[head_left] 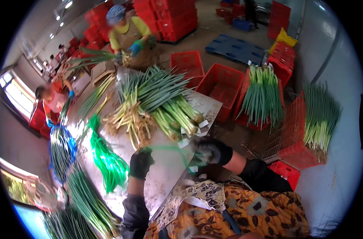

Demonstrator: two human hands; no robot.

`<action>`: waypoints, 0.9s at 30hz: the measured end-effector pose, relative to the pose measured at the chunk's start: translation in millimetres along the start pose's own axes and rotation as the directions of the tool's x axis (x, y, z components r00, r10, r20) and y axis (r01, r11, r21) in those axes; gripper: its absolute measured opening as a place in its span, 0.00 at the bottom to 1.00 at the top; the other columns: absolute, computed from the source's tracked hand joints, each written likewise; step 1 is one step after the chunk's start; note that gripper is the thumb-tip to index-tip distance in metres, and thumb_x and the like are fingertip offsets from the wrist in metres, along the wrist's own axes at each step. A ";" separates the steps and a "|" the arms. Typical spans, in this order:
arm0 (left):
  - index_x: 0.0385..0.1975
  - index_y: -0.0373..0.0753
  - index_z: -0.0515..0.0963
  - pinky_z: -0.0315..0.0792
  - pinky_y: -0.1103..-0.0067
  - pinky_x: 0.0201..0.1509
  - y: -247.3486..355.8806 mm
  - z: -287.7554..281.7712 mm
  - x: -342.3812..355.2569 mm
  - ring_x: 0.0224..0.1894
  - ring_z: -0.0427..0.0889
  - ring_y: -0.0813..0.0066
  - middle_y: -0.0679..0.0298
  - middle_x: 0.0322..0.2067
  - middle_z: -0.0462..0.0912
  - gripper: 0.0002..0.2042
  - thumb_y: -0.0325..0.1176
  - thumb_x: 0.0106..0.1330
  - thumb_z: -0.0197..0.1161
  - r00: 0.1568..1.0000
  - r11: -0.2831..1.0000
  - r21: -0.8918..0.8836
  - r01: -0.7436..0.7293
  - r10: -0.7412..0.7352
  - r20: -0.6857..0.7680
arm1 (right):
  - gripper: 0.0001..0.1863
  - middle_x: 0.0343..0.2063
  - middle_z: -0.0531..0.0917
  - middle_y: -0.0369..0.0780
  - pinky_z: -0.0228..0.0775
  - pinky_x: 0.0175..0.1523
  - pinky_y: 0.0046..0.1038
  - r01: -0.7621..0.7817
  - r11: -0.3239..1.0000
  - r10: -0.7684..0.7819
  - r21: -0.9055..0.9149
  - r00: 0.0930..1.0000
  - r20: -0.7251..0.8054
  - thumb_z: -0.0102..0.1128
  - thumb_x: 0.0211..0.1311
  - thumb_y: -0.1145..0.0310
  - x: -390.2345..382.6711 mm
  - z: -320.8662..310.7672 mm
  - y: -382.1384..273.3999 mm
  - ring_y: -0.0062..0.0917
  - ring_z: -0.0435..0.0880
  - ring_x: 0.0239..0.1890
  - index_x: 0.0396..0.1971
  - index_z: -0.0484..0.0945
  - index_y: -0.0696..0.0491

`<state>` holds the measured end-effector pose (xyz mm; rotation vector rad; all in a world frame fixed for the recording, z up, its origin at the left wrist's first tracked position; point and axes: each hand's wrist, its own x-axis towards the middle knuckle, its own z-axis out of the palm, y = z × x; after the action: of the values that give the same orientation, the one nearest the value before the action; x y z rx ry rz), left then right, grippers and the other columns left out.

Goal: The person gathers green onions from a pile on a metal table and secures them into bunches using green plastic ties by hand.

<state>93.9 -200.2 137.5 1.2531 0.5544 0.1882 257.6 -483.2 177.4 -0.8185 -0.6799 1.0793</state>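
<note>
Between my hands a thin green plastic strip [165, 147] arcs over the table's near edge. My left hand [141, 162], in a dark glove, is closed on one end of it. Motion blurs my right hand [210, 152], also dark-gloved; its fingers look curled, with green from the strip against them. A small white tag [193, 169] hangs by the strip near my right hand. Beyond them lies a pile of green onions [149, 91], roots toward me, with trimmed bundles [175, 115] beside it. Left of my left hand is a heap of loose green strips [107, 159].
Several white tags [183, 143] lie along the table [159, 179]. More green onions [83, 191] line its left edge. Red crates [220, 85] stand right, some holding onion bundles [262, 91]. A co-worker [129, 36] handles onions across the table; another person [56, 97] works at left.
</note>
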 end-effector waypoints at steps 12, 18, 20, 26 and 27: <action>0.47 0.35 0.77 0.57 0.88 0.16 -8.6 60.5 -2.7 0.14 0.63 0.89 0.67 0.21 0.78 0.14 0.26 0.60 0.59 0.825 0.565 0.605 -0.560 0.312 0.472 | 0.09 0.28 0.82 0.42 0.74 0.48 0.34 -0.063 0.828 0.192 0.557 0.965 -0.177 0.48 0.65 0.71 -20.8 -39.9 0.7 0.33 0.83 0.34 0.37 0.75 0.60; 0.38 0.35 0.75 0.57 0.88 0.16 11.1 89.7 -0.2 0.14 0.64 0.86 0.69 0.20 0.76 0.12 0.38 0.67 0.56 0.980 0.999 -0.037 0.037 -0.029 0.197 | 0.08 0.14 0.73 0.33 0.63 0.22 0.26 -0.264 0.874 0.183 -0.407 0.956 -0.229 0.57 0.60 0.68 -41.5 -27.0 -14.3 0.20 0.70 0.15 0.32 0.78 0.56; 0.42 0.35 0.74 0.55 0.88 0.17 24.1 93.7 -6.1 0.14 0.63 0.87 0.71 0.20 0.74 0.12 0.38 0.67 0.56 0.918 0.893 -0.389 0.228 -0.064 0.390 | 0.07 0.19 0.75 0.34 0.66 0.28 0.28 -0.245 0.617 -0.062 -0.748 0.932 -0.356 0.56 0.59 0.69 -41.2 -52.6 -7.4 0.23 0.73 0.21 0.32 0.78 0.56; 0.44 0.36 0.77 0.61 0.87 0.18 24.5 119.8 -20.1 0.15 0.69 0.85 0.64 0.26 0.82 0.11 0.26 0.62 0.55 0.932 0.891 0.452 -0.033 -0.136 0.335 | 0.07 0.33 0.83 0.40 0.73 0.47 0.34 0.072 0.997 -0.076 -0.026 0.885 -0.459 0.55 0.59 0.72 -22.8 -115.4 13.5 0.31 0.82 0.40 0.34 0.78 0.57; 0.40 0.37 0.79 0.64 0.85 0.19 -2.7 97.9 -1.1 0.16 0.72 0.83 0.63 0.28 0.83 0.10 0.26 0.61 0.55 0.949 0.745 0.623 -0.240 0.044 0.312 | 0.07 0.28 0.81 0.39 0.74 0.36 0.31 -0.032 0.873 0.180 0.486 0.948 -0.261 0.57 0.59 0.70 -23.8 -77.5 -14.3 0.27 0.81 0.29 0.32 0.79 0.57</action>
<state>140.9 -284.4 155.0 1.9838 0.2711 -0.0733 319.6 -527.5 146.0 -0.5732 -0.0952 1.1305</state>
